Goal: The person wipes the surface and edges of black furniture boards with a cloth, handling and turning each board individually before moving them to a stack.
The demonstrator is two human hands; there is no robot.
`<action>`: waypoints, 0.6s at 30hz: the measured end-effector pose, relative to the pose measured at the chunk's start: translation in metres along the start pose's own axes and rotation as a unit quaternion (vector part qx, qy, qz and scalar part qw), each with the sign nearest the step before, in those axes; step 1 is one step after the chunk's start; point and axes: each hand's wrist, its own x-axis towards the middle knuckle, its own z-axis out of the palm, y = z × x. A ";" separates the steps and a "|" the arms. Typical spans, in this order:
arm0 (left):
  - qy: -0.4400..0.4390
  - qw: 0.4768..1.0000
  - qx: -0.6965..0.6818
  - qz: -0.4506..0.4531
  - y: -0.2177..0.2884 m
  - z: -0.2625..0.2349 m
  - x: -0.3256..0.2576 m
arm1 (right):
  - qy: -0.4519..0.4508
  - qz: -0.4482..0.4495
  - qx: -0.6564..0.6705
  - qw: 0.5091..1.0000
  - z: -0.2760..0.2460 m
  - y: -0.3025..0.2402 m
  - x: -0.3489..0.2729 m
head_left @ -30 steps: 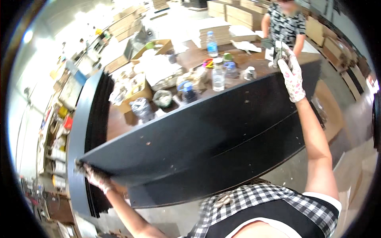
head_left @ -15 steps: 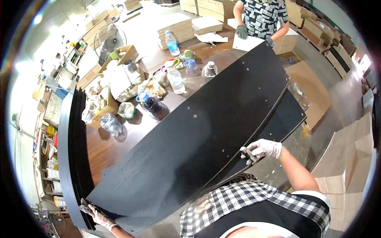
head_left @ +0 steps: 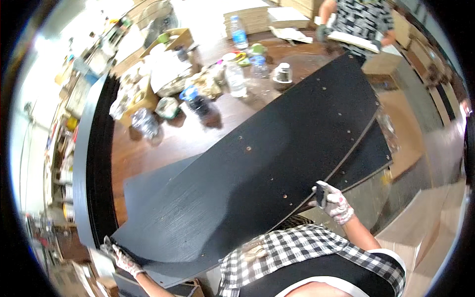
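I hold a long black board with small drilled holes, lying almost flat over a brown wooden table. My left hand, in a patterned glove, grips the board's near-left corner. My right hand, gloved the same way, grips its near edge close to my chest. A second black board lies beneath it, sticking out at the right.
Plastic bottles, cups, bags and an open cardboard box crowd the far half of the table. Another black panel stands on edge at the left. A person in a checked shirt works at the far side. Cardboard boxes sit at right.
The board has swung down from nearly upright to almost flat on the table. My right hand slid from the board's far top corner to its near edge.
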 end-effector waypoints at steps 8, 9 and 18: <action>0.121 0.974 -0.122 -0.151 -0.050 -0.047 -0.029 | -0.109 -0.056 -0.096 0.988 0.081 0.000 0.043; 0.125 0.965 -0.184 -0.136 -0.116 -0.085 -0.024 | -0.125 -0.066 -0.092 0.986 0.108 0.008 0.050; 0.243 0.929 -0.224 -0.168 -0.137 -0.205 -0.074 | -0.215 -0.023 -0.209 0.954 0.315 -0.004 0.083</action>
